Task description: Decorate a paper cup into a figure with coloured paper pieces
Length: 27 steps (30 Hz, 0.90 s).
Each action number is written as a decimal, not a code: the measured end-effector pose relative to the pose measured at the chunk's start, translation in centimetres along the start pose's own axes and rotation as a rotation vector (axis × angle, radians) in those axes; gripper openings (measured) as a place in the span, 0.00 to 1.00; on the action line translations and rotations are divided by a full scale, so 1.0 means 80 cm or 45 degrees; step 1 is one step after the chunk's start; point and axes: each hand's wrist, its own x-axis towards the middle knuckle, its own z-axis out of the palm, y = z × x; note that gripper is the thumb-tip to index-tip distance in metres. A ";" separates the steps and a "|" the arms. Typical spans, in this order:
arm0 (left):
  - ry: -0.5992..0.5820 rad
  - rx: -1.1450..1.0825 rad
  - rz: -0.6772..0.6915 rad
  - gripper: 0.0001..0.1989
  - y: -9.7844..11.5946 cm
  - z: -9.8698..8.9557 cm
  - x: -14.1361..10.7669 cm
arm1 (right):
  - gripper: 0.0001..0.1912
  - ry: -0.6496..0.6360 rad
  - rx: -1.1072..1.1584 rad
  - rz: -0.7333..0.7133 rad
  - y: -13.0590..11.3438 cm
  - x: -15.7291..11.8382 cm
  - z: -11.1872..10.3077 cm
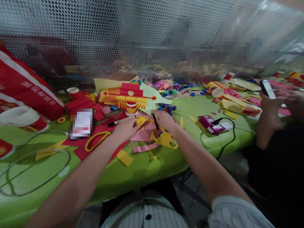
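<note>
My left hand is curled, its fingertips closed at a small piece of yellow paper. Opposite it, my right hand has its fingers on a slim black pen, tilted above a cut-out yellow sheet. Pink paper lies between the hands. A white marker with a black cap rests just behind my left hand. Yellow scissor handles show beside my left wrist. Beyond both hands stands a paper-cup figure with a red paper hat and yellow fringes.
A phone and a white cable lie left, near paper cups and a red bag. A blue glue gun lies behind my right hand. Rightward are a purple power bank and another person's hand holding a phone.
</note>
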 end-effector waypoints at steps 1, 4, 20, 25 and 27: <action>0.076 -0.089 -0.022 0.10 -0.006 -0.001 -0.001 | 0.24 0.021 0.012 0.023 -0.004 0.001 -0.003; 0.313 -0.434 -0.023 0.07 -0.023 0.004 -0.001 | 0.19 0.102 0.096 0.106 -0.023 -0.002 -0.014; 0.307 -0.249 -0.070 0.14 -0.051 -0.005 -0.026 | 0.13 -0.136 2.275 0.433 -0.084 -0.013 0.021; -0.072 0.307 -0.129 0.20 -0.084 -0.015 -0.060 | 0.11 -0.028 2.401 0.640 -0.073 -0.008 0.019; -0.191 0.328 -0.158 0.23 -0.088 -0.016 -0.069 | 0.10 -0.003 2.439 0.669 -0.071 -0.007 0.019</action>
